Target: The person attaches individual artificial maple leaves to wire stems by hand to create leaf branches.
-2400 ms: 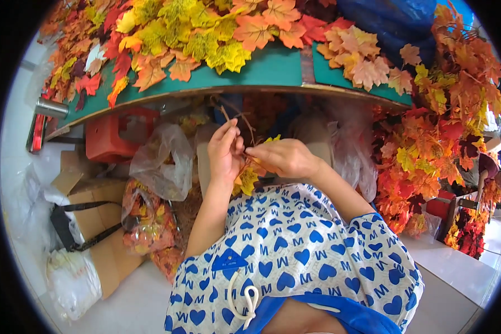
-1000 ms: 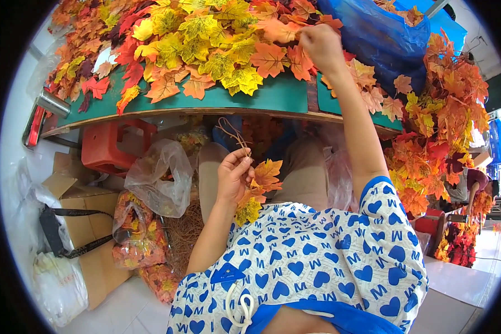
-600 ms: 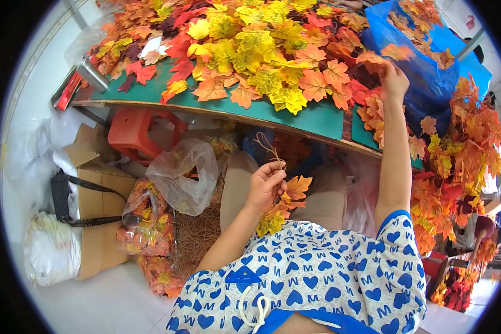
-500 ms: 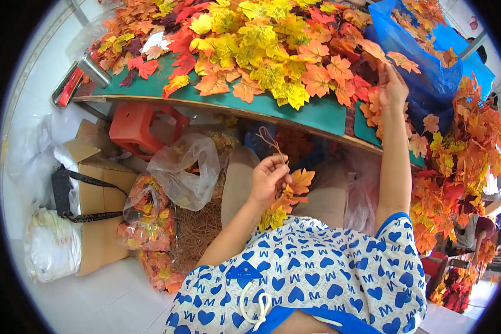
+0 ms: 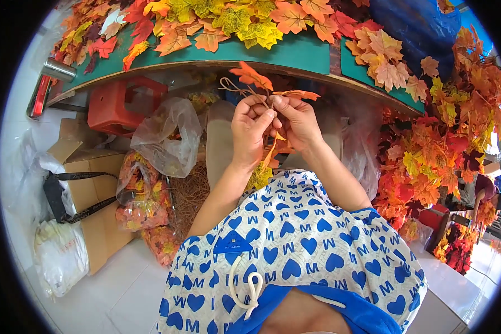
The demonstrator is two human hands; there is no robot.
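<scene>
Orange artificial leaves on thin brown stems sit between both hands, raised in front of the person's chest and just below the edge of the green surface. In the head view, the left hand has its fingers curled shut around the lower part of the sprig, thumb pressed against the stems. The right hand pinches a second orange leaf beside it, fingertips meeting those of the left. More leaves of the same sprig hang below the hands. To do this step well, the left hand should probably hold the stems steady while the right fingertips work close to the joint, so the thin stems do not bend or slip. A heap of yellow, orange and red leaves lies on the surface above. Underneath stand a red stool, a clear plastic bag and a cardboard box.
</scene>
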